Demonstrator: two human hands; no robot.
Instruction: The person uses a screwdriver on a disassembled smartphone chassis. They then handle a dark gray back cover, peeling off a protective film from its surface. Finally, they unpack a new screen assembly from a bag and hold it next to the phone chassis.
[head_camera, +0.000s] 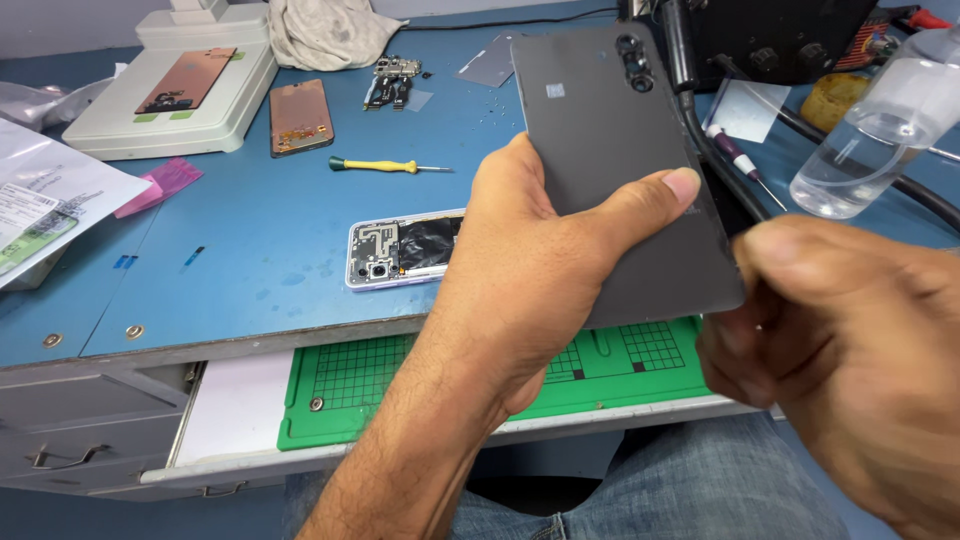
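Observation:
My left hand (530, 270) holds a dark grey phone back cover (610, 140) upright in front of me, thumb across its face. Camera cut-outs sit near the cover's top. My right hand (850, 350) is at the cover's lower right corner, fingers curled and blurred; whether it grips the corner is unclear. Behind my left hand an opened phone (395, 250) lies on the blue table (250, 230) with its insides showing.
A green gridded mat (340, 390) lies in the open drawer below. On the table are a yellow screwdriver (385, 165), a copper-coloured panel (300, 115), a white machine (170, 90), small parts (395, 80), a clear bottle (880, 130), a cloth (320, 30) and papers (40, 210).

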